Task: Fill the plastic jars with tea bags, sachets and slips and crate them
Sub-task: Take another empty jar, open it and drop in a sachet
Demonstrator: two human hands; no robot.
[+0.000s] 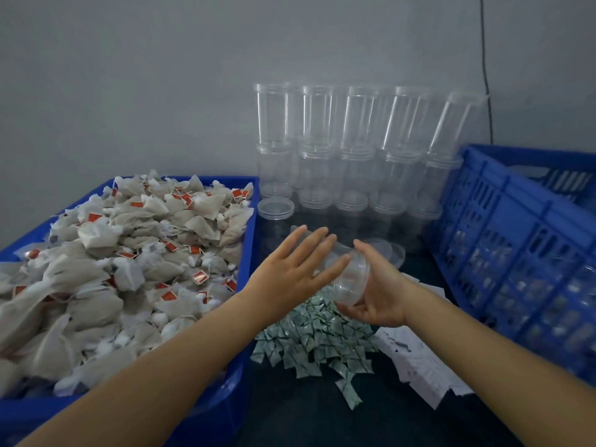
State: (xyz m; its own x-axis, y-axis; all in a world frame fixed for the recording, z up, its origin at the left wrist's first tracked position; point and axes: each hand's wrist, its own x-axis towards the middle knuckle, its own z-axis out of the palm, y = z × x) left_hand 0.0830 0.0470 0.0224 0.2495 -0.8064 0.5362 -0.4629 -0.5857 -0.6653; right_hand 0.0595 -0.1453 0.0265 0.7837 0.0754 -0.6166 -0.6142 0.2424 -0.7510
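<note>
My right hand (379,285) holds a clear plastic jar (351,279) tilted on its side above a heap of green-and-white sachets (316,337). My left hand (295,269) is flat with straight fingers, its fingertips at the jar's far end. A blue tray (248,227) on the left is piled with tea bags (129,259) bearing red tags. White paper slips (419,359) lie to the right of the sachets. A blue slatted crate (516,221) at the right holds filled jars.
Empty clear jars (351,150) are stacked in two tiers against the grey wall behind my hands. A lidded jar (275,209) stands beside the tray. Loose clear lids (393,253) lie behind my right hand. A black cable (485,75) runs down the wall.
</note>
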